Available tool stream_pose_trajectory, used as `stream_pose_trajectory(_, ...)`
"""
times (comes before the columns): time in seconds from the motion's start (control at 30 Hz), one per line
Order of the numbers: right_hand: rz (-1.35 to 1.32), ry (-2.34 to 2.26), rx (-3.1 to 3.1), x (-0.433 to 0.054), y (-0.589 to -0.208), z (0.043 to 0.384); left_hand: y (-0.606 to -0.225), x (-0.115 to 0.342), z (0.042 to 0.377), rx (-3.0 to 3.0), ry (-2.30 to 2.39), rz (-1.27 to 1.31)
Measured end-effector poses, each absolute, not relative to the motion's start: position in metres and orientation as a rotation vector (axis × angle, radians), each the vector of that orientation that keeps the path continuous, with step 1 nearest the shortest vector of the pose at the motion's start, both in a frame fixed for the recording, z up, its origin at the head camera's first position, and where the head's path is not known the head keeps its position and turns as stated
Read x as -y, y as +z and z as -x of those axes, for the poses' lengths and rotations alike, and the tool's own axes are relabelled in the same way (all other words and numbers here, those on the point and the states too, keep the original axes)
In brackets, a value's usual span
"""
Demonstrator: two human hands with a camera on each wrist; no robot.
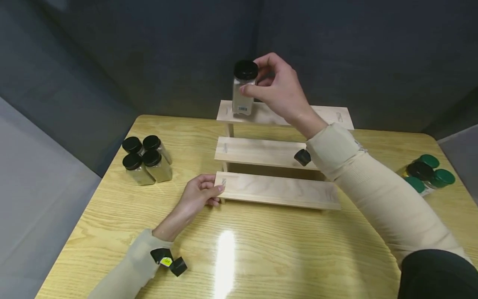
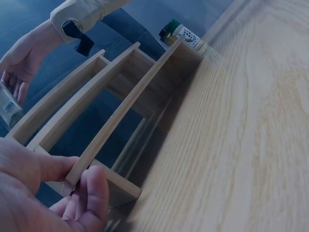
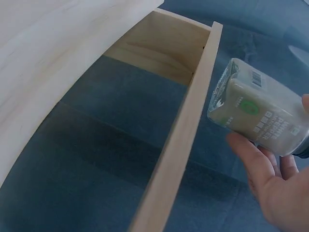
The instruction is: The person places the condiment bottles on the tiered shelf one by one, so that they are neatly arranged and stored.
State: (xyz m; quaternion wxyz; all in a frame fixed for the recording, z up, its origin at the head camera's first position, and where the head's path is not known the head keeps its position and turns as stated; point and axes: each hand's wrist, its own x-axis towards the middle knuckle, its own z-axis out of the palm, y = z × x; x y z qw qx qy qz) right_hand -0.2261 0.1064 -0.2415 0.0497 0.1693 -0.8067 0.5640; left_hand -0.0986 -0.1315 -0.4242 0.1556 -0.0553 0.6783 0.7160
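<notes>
The right hand (image 1: 281, 89) is pinching a jar (image 1: 242, 97) between thumb and fingers, and it is holding the jar up at the left end of the top board (image 1: 313, 115) of a wooden rack. The jar is standing nearly straight, with its black lid up and pale stuff showing inside. In the right wrist view, a thin gap is showing between the jar and the board's edge. The left hand (image 1: 196, 193) is pinching the left end of the low board (image 1: 276, 189), with its thumb lying on top and its fingers curling under. The middle board (image 1: 261, 150) is sitting between those two, like a stair. The rack is standing near the middle of the tabletop's (image 1: 284, 245) back edge. Four black-lid jars (image 1: 159, 168) are standing close together near the left edge, toward the back left corner. More jars (image 1: 442, 177), three with green lids and one with a black lid, are bunching up near the right edge. Dark cloth (image 1: 179, 54) is hanging behind the tabletop.
</notes>
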Motion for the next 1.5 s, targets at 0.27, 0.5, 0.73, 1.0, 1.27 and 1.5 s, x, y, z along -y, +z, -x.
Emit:
stream_pose_trajectory(0.27,-0.501,1.724,2.470,-0.104,-0.245,0.230,-0.423,0.133,0.097,-1.953,2.037,0.136)
stream_pose_trajectory(0.5,-0.526,1.748,2.454,-0.103,-0.249,0.230,-0.423,0.133,0.096,-1.945,2.045,0.139)
stream_pose_trajectory(0.73,-0.521,1.734,2.476,-0.105,-0.249,0.230,-0.422,0.132,0.095,-1.941,2.045,0.125)
stream_pose_trajectory(1.0,-0.542,1.725,2.485,-0.107,-0.250,0.229,-0.421,0.133,0.097,-1.941,2.033,0.130)
stream_pose_trajectory(1.27,-0.473,1.698,2.614,-0.118,-0.241,0.219,-0.423,0.132,0.098,-1.935,2.043,0.135)
stream_pose_trajectory(1.5,-0.448,1.741,2.568,-0.140,-0.230,0.201,-0.423,0.131,0.100,-1.933,2.042,0.124)
